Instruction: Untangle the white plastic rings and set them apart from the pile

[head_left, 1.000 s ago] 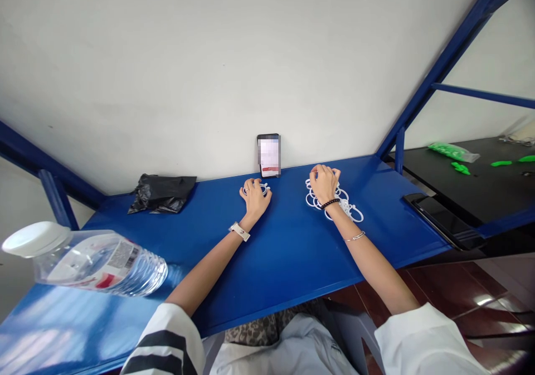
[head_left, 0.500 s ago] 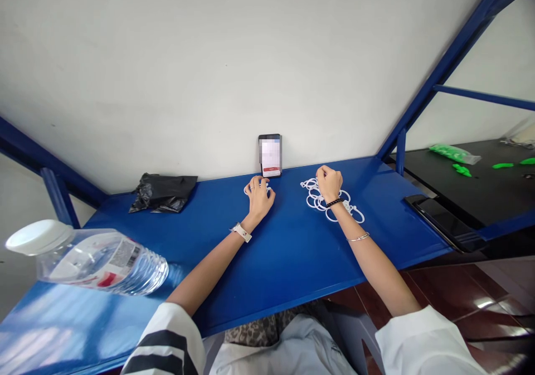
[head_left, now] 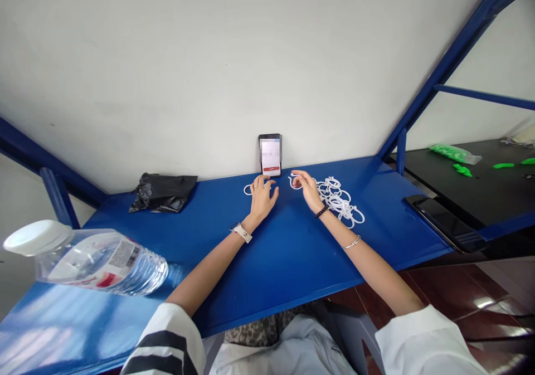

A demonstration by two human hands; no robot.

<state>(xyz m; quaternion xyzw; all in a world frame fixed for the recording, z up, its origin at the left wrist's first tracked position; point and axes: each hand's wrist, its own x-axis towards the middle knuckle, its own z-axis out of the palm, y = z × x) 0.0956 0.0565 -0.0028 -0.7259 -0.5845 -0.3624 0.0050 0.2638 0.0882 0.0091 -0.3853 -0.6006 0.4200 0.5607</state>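
Tangled white rings (head_left: pixel 339 203) on blue shelf (head_left: pixel 292 252)

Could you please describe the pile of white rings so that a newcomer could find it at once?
On the blue table, right of the phone propped against the wall, the pile of white rings lies beside the right hand. Unlike the single ring in that hand's fingers, it is a tangle of many loops.

Bright even daylight, soft shadows, wide-angle edge distortion.

Open blue tabletop (head_left: pixel 284 252) along near edge; phone (head_left: pixel 270 155) blocking at wall (head_left: pixel 209 57), white ring pile (head_left: pixel 340 202) right, black bag (head_left: pixel 163 192), water bottle (head_left: pixel 96 261) left.
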